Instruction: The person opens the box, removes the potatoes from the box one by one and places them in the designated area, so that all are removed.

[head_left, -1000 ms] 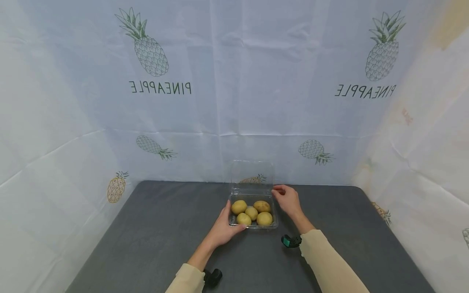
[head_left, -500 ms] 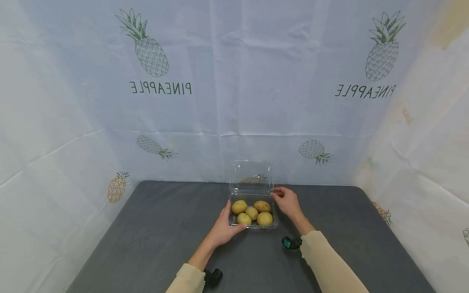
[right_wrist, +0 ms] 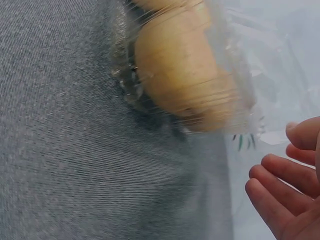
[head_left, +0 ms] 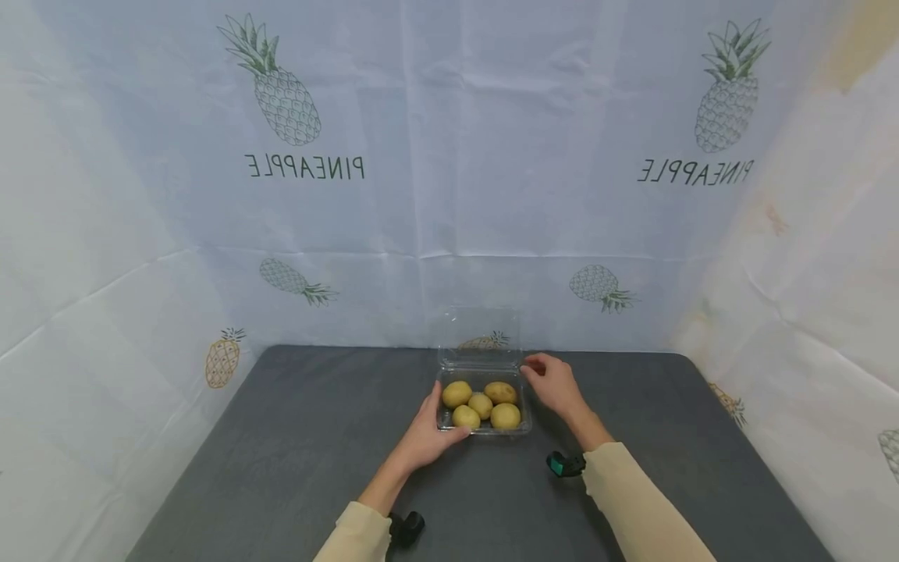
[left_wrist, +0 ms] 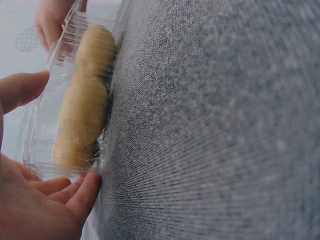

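Note:
A clear plastic container (head_left: 481, 430) filled with several yellow potatoes (head_left: 506, 416) sits on the dark table. Its transparent lid (head_left: 481, 324) is hinged at the back and stands raised. My left hand (head_left: 424, 437) holds the container at its front left corner, thumb along the front rim and fingers against the left side. The left wrist view shows those fingertips (left_wrist: 90, 182) pressed to the container's end wall. Beside the back right corner, near the hinge, is my right hand (head_left: 552, 385). In the right wrist view its loosely bent fingers (right_wrist: 277, 192) hold nothing and are apart from the container.
The dark grey table (head_left: 316, 437) reaches back to a white cloth (head_left: 492, 179) printed with pineapples, which also hangs at both sides. Black wrist devices sit below each sleeve, one at the left wrist (head_left: 406, 529) and one at the right (head_left: 565, 464).
My right hand has come slightly off the lid's right edge, which its fingertips met half a second ago. The lid leans a little differently. My left hand keeps its place on the container.

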Demonstrator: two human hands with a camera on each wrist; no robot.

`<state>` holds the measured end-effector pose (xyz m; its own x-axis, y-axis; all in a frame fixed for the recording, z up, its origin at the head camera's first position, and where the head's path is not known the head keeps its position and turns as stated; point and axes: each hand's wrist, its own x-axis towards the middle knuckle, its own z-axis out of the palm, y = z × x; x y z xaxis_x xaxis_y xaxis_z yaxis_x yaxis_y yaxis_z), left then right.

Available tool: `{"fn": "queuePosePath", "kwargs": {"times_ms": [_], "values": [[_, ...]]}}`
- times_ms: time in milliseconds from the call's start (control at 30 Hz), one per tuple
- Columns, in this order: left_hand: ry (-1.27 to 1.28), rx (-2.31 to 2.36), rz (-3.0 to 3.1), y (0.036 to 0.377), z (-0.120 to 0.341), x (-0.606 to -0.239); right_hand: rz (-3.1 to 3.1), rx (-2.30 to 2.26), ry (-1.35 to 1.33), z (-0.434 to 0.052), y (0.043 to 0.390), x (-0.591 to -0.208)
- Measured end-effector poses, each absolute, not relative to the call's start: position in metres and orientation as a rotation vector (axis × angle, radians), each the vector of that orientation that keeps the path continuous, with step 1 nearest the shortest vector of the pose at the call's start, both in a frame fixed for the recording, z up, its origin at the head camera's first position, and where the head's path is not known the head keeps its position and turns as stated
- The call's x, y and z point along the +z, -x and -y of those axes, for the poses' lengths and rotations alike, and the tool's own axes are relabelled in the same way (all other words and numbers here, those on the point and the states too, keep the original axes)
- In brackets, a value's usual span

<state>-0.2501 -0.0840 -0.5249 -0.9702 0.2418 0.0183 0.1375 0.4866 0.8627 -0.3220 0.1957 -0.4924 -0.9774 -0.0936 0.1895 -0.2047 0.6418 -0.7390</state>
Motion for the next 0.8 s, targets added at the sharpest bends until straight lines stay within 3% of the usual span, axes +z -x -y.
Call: {"fn": "queuePosePath", "kwargs": {"times_ms": [433, 800], "values": [[-0.360, 1.513, -2.612, 0.251, 0.086, -0.523, 2.689, 1.215, -0.370, -0.184, 0.301, -0.465], [-0.368, 1.525, -2.620, 0.250, 0.087, -0.524, 2.724, 1.192, -0.524, -0.164, 0.290, -0.464]]}}
